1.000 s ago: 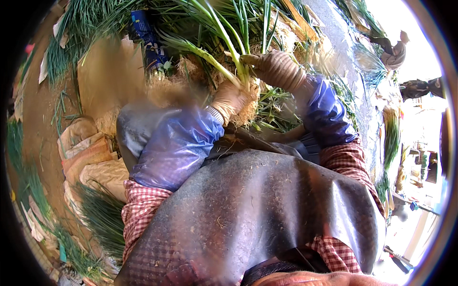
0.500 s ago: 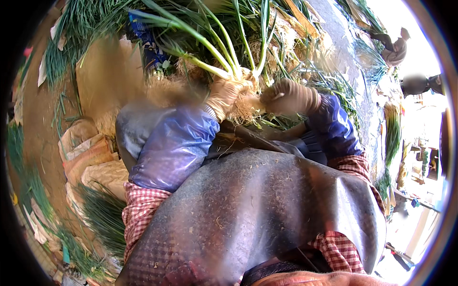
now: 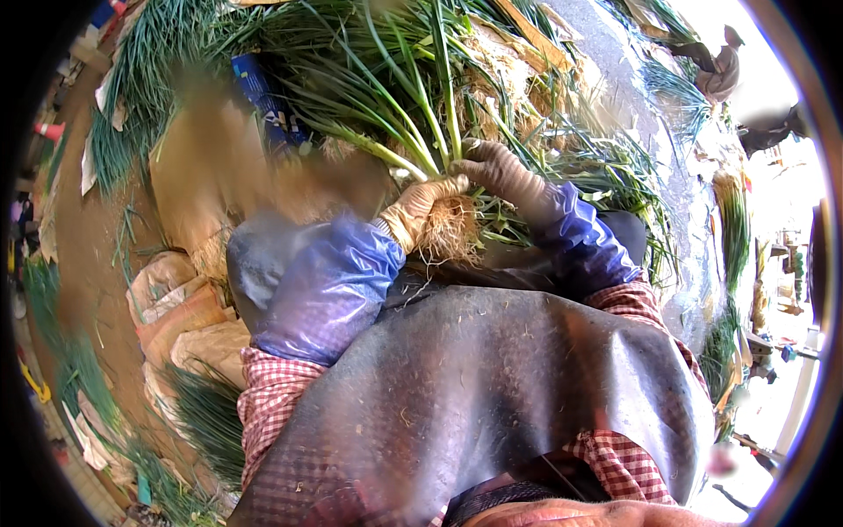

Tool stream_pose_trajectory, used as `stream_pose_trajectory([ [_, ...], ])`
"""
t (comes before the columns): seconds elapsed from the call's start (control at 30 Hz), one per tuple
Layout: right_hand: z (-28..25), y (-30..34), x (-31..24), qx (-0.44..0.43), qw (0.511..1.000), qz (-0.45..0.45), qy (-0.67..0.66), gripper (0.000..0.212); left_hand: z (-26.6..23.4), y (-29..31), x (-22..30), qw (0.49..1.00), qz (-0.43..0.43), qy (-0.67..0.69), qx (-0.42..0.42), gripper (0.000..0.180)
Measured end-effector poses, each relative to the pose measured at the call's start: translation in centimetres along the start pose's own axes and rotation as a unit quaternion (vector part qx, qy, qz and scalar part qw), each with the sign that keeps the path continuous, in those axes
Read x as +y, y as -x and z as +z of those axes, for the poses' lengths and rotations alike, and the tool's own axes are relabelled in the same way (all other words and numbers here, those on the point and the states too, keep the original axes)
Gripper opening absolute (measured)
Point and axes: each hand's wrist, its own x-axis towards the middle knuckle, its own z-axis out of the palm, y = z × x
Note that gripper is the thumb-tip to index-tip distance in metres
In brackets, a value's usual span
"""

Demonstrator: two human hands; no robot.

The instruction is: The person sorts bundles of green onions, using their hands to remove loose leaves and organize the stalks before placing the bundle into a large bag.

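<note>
A small bunch of green onions [image 3: 426, 145] stands in front of me, its long leaves fanning away and its pale roots [image 3: 450, 230] hanging toward my lap. My left hand [image 3: 420, 209], in a tan glove, is closed round the bunch just above the roots. From the right, my gloved right hand [image 3: 504, 172] reaches in with curled fingers pressed on the stalks' base, close to the left fingertips. Its fingertips are partly hidden against the stalks. Blue plastic sleeves cover both forearms, and a dark, dirt-flecked apron [image 3: 474, 369] spreads over my lap.
A large heap of green onions [image 3: 342, 44] lies ahead, with a blue printed bag [image 3: 263, 97] at its left. Folded tan sacks [image 3: 180, 303] and more green onions [image 3: 206, 408] are on the left. Far right, another person [image 3: 720, 75] is beside further bundles [image 3: 731, 228].
My right hand has come from apart on the right to the stalks' base, its fingers now on them. The bunch has stayed in my left hand, and its roots show more fully.
</note>
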Motion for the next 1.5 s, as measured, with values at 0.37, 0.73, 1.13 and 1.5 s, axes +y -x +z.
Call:
stream_pose_trajectory([
  [0.37, -0.3, -0.6, -4.3, 0.028, 0.943, -0.235, 0.234, 0.015, 1.2, 1.7, 0.7, 0.993, 0.113, 0.043, 0.016, 0.02],
  [0.73, -0.2, -2.0, -3.7, -0.091, 0.894, -0.082, 0.431, 0.022, 1.5, 4.8, 4.1, 0.94, 0.335, 0.024, -0.058, 0.04],
  [1.13, -2.1, -17.1, -4.3, 0.068, 0.825, -0.08, 0.555, 0.082, 3.2, 10.8, 7.0, 0.884, 0.463, 0.027, -0.063, 0.048],
  [1.5, 0.9, -12.0, 6.6, -0.18, 0.665, -0.038, 0.724, 0.037, 1.6, 9.9, 6.9, 0.932, 0.308, 0.176, -0.077, 0.048],
])
